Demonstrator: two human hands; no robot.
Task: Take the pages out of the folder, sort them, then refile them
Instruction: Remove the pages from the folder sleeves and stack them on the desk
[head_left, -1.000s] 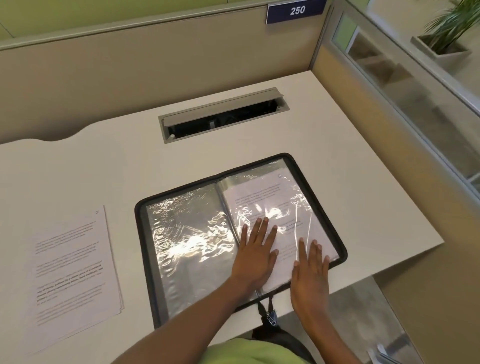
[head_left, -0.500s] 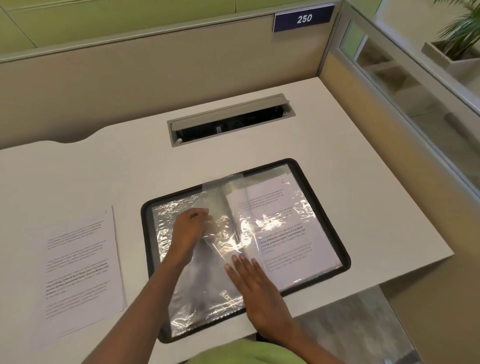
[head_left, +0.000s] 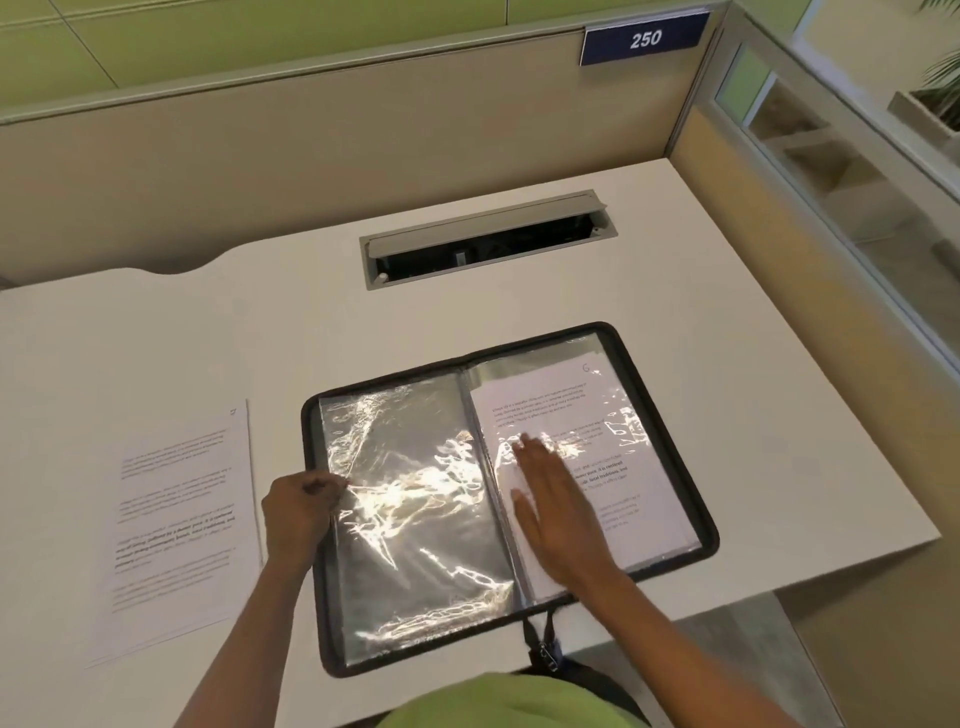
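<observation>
One black folder (head_left: 415, 653) is lying open under both hands, its clear sleeves glaring. The left hand (head_left: 298, 512) is pinching the empty sleeve (head_left: 415, 493) by its outer edge. The right hand (head_left: 556, 512) is pressing flat, fingers straight, on one filed page (head_left: 623, 441). One pile (head_left: 176, 519) is lying just outside the left hand.

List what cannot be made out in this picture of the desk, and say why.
Head view throughout.
- Wording of the filed page: too small, with glare over it; the right hand covers part.
- Wording and sheet count of the loose stack of pages: too small.
- Contents of the left sleeve: washed out by glare; the left hand pinches its edge.
- Inside of the cable hatch: too dark.
</observation>
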